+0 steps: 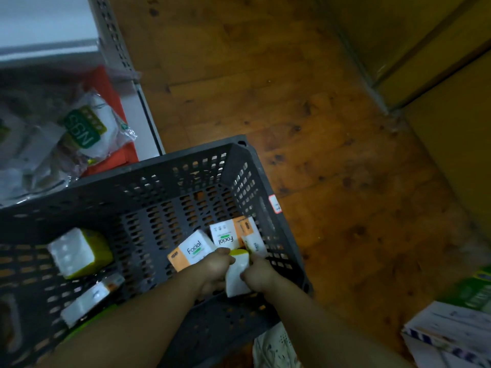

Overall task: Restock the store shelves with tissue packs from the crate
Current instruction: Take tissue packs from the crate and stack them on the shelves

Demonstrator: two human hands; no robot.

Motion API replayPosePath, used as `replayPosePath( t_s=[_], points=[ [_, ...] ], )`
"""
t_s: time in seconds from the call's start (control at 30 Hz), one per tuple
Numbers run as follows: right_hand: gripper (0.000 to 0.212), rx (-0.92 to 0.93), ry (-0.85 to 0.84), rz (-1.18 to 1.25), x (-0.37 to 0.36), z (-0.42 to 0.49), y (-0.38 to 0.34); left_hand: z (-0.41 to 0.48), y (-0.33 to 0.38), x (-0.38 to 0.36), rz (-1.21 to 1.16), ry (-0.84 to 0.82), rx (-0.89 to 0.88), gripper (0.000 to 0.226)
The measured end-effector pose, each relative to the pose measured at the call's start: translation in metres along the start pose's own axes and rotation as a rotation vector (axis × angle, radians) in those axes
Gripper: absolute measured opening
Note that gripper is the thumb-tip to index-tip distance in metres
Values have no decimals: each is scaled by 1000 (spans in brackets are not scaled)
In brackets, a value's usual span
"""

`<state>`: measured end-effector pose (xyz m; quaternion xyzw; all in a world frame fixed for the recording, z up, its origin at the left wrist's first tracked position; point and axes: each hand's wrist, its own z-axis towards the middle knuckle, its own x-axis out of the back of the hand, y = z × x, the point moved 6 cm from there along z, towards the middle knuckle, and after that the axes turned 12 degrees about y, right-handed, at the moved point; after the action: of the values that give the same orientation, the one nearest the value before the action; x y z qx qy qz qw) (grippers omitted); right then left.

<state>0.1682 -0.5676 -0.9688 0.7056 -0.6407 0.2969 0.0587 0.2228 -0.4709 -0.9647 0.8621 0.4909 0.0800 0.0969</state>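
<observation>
Reaching into the crate [186,179], left hand [216,268] and right hand [259,274] clasp fingers [225,253] round one tissue pack [236,278].

Dim, brownish wide-angle view (straight lines bow near the edges), with motion blur smearing the left tissue packs [79,252] and lower-right boxes [451,333].

Dark perforated crate [186,162], white-yellow tissue pack [237,276] gripped inside

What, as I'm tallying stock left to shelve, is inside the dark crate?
In the crate: three orange Facial packs at right, a white-yellow pack held by left hand and right hand, a yellow-sided pack and an orange-ended pack at left. Whatever lies under the arms is hidden.
</observation>
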Motion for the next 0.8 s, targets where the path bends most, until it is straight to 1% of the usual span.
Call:
replayPosePath(
  t_s=[0.07,0.1,0.13,0.2,0.27,0.37,0.5,0.63,0.7,0.8],
  points=[
    [55,34,58,79,6,-16,-10,-15,7,12,-44,19,-40,41],
    [57,60,95,94,12,-29,-18,-24,11,20,-60,39,-70,42],
    [58,98,129,107,19,-44,-29,-35,18,29,-89,59,-101,39],
    [62,177,170,110,32,-79,-56,-68,37,44,-143,79,-162,25],
    [70,243,195,105,45,-122,-85,-120,58,63,-192,63,-223,18],
    [74,339,287,49,69,-194,-135,-199,88,94,-163,60,-333,19],
    [89,460,393,-4,100,-306,-205,-313,125,150,-153,92,-460,21],
    [99,589,515,-48,124,-424,-260,-437,148,193,-112,81,-614,21],
    [97,643,566,-38,135,-474,-282,-491,154,208,-104,59,-678,20],
    [90,708,622,14,160,-543,-307,-570,160,231,-53,74,-792,21]
  ],
)
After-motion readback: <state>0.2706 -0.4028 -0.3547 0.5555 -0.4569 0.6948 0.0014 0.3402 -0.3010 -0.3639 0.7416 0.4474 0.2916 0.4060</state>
